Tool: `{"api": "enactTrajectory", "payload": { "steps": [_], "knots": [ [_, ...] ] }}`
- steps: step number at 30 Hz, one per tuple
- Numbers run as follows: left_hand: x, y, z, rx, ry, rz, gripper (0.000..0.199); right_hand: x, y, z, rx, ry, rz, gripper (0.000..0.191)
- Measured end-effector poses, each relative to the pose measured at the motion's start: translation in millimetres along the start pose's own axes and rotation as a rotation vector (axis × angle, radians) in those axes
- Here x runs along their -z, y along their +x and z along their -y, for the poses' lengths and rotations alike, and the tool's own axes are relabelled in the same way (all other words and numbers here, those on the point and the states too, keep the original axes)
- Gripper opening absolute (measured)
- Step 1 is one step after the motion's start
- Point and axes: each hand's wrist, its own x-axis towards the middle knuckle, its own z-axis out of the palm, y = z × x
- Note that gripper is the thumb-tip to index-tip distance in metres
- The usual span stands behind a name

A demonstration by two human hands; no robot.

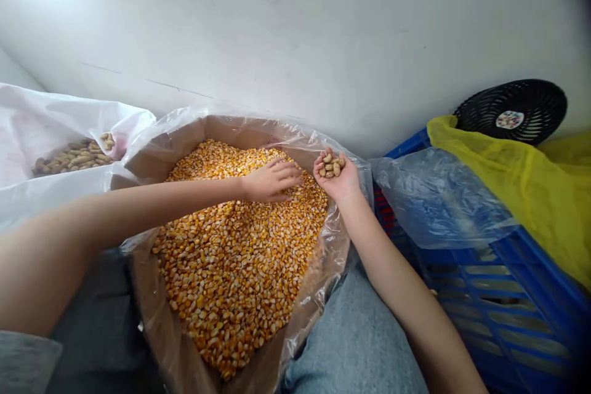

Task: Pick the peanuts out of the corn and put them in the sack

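My left hand [272, 180] reaches palm down over the corn kernels [231, 277], its fingers stretched out and slightly apart with nothing in them. Whether its fingertips touch the kernels I cannot tell. At the right rim of the bag, my right hand [339, 181] is turned palm up, fingers curled around several unshelled peanuts [332, 166]. The corn fills a large brown bag with a clear plastic liner [330, 252], standing open between my knees.
To the left, a white sack [60, 114] holds more unshelled peanuts [76, 157]. On the right stands a blue plastic crate [530, 326] with a clear plastic bag [452, 197], yellow mesh [521, 191] and a black round fan grille [512, 111] on it. A white wall [295, 43] rises behind.
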Motion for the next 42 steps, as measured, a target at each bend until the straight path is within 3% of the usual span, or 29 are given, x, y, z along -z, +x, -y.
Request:
{"api": "enactTrajectory", "payload": {
  "steps": [2, 5, 7, 9, 14, 17, 20, 27, 31, 35, 38, 40, 42],
  "knots": [
    [9.6, -22, -21, -0.283, -0.226, 0.167, 0.04, -1, 0, 0, 0.003, 0.001, -0.006, 0.028],
    [10.4, -59, -54, -0.465, -0.606, 0.322, 0.037, 0, 1, 0, 0.001, 0.003, -0.01, 0.028],
    [4.4, -81, -69, -0.52, -0.778, 0.366, 0.039, 2, 2, 1, 0.002, 0.004, -0.011, 0.028],
    [-2.6, -99, -73, -0.53, -0.814, 0.414, 0.044, 4, 3, 1, 0.003, -0.003, -0.015, 0.028],
    [-13.4, -114, -61, -0.472, -0.771, 0.41, 0.044, 3, 3, 0, -0.015, -0.039, -0.017, 0.029],
    [-19.9, -108, -55, -0.394, -0.773, 0.438, 0.036, 1, 2, -2, -0.028, -0.063, -0.026, 0.028],
    [-28.0, -97, -49, -0.349, -0.727, 0.389, 0.031, 0, 3, -4, -0.034, -0.073, -0.04, 0.027],
    [-39.7, -57, -20, -0.438, -0.482, 0.383, 0.03, -1, 2, -8, -0.036, -0.093, -0.056, 0.026],
    [-45.6, -29, -7, -0.422, -0.35, 0.36, 0.029, -1, 4, -9, -0.053, -0.101, -0.047, 0.025],
    [-53.5, -5, 3, -0.493, -0.179, 0.251, 0.03, -1, 4, -9, -0.055, -0.101, -0.046, 0.024],
    [-59.3, 13, 16, -0.467, -0.068, 0.14, 0.029, -2, 4, -9, -0.056, -0.105, -0.037, 0.025],
    [-59.7, 27, 25, -0.377, -0.001, 0.061, 0.029, -2, 4, -8, -0.052, -0.107, -0.038, 0.026],
    [-54.1, 39, 30, -0.199, 0.08, -0.02, 0.033, -2, 4, -7, -0.055, -0.107, -0.039, 0.026]
  ]
}}
